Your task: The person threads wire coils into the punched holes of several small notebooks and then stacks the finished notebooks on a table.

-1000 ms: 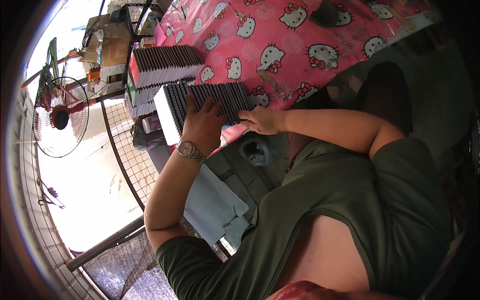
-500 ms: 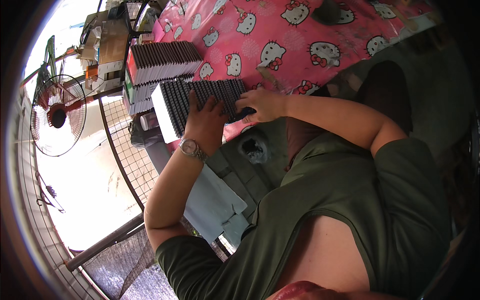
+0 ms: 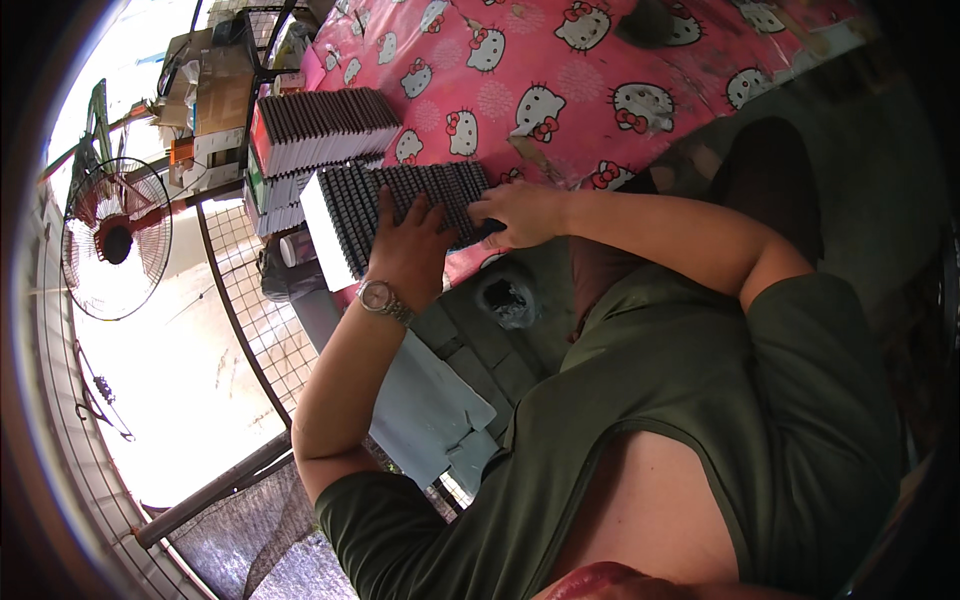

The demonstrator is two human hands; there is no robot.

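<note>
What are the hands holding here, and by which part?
Both hands press the row of dark, white-edged flat packs: left hand flat on top, right hand at its end. No lifted grasp visible.

The scene is seen from a single head-worn fisheye camera, looking steeply down over the person's own chest and shoulders, which fill the lower right of the frame. The view is faced toward a table covered by a pink patterned cloth (image 3: 600,70) at the top. The left hand (image 3: 410,250) and right hand (image 3: 520,212) are seen close, near the centre. Straight lines are bent toward the rim, where a standing fan (image 3: 115,240) is caught at far left. No second view is provided.
</note>
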